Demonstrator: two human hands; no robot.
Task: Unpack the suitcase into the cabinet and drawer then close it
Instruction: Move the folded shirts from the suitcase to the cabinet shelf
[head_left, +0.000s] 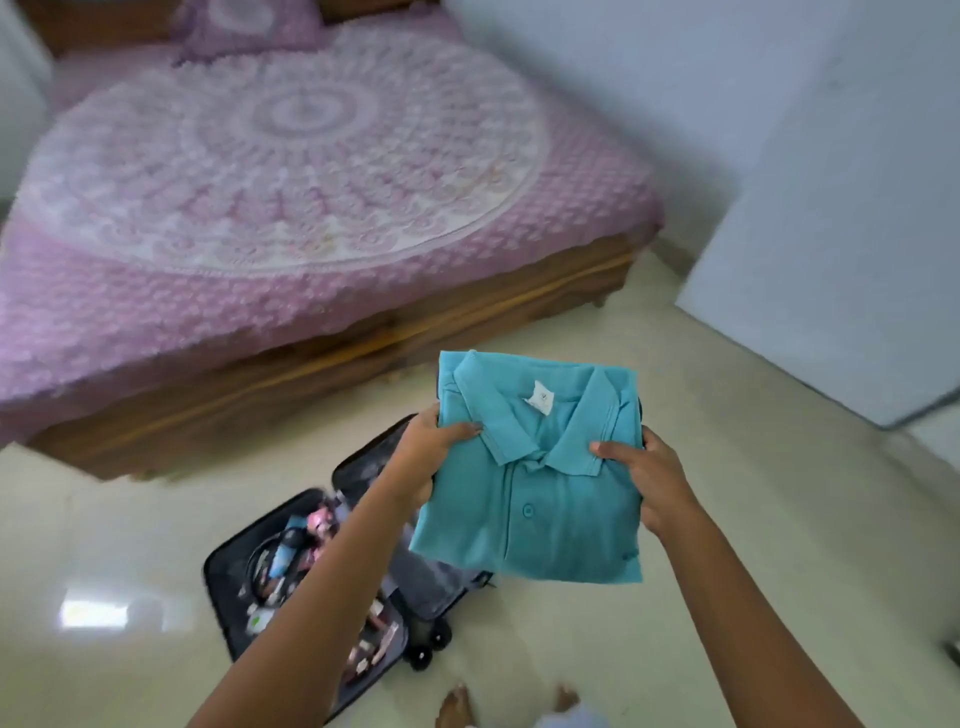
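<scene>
A folded teal polo shirt (535, 499) is held up in front of me above the floor. My left hand (431, 452) grips its left edge with the thumb on top near the collar. On the other side my right hand (649, 478) grips the right edge, thumb on the collar tip. Something dark shows under the shirt at its right edge. Below and to the left, a black suitcase (228, 587) lies open on the floor with several small items in one half. My left forearm hides part of it.
A bed (291, 197) with a pink patterned cover and wooden frame fills the upper left. A pale blue-white wall or panel (831, 260) stands at the right. The tiled floor (779, 519) stretches around the suitcase. My bare feet (457, 701) show at the bottom.
</scene>
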